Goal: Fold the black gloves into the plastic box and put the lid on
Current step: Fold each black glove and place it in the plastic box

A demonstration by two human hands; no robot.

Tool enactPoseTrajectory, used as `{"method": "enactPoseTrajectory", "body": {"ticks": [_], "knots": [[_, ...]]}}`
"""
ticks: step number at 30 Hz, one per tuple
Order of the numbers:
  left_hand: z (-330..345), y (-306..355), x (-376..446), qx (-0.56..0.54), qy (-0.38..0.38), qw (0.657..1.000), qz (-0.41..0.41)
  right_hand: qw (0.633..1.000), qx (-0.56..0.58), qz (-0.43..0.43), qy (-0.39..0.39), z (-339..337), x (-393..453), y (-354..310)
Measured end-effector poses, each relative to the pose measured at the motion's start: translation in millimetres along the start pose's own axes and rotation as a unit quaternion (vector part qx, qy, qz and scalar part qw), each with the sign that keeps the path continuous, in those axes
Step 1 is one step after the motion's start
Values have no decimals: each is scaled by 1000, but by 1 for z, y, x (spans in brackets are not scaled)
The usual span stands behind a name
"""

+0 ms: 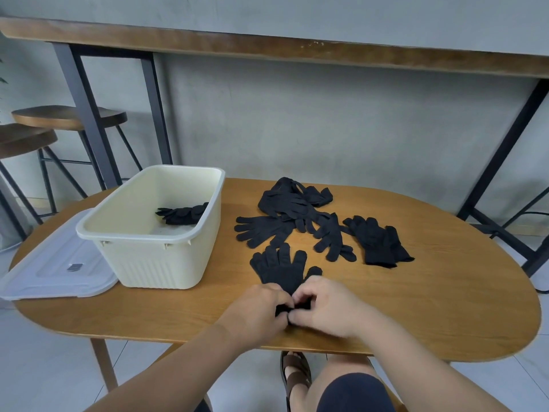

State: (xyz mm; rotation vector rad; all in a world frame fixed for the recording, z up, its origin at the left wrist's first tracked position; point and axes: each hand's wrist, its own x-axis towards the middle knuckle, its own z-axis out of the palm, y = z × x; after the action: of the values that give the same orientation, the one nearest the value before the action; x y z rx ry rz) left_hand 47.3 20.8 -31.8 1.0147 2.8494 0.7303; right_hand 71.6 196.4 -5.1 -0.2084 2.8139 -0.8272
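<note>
A black glove (282, 270) lies flat near the table's front edge, fingers pointing away from me. My left hand (255, 307) and my right hand (322, 306) both pinch its cuff end, knuckles almost touching. Behind it several more black gloves (292, 217) lie in a loose heap, and a stacked pair (377, 240) sits to the right. The cream plastic box (154, 230) stands at the left with a folded black glove (182, 215) inside. Its translucent lid (56, 263) lies flat beside the box, partly under it, at the table's left end.
The oval wooden table (430, 292) has bare surface at the right and along the front. Behind stand a tall bench with black metal legs (89, 114) and two round stools (68, 117). My knee and a sandalled foot (295, 376) show under the table's front edge.
</note>
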Motion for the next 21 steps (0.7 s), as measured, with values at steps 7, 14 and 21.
{"method": "enactPoseTrajectory", "body": {"ticks": [7,14,21], "knots": [[-1,-2,0,-127,12,987,-100,992,-93,-57,57,7,-6,7],[1,-9,-12,-34,24,999,-26,999,-20,-31,28,2,-7,13],[-5,-5,-4,-85,11,993,-85,994,96,31,28,1,4,17]]}}
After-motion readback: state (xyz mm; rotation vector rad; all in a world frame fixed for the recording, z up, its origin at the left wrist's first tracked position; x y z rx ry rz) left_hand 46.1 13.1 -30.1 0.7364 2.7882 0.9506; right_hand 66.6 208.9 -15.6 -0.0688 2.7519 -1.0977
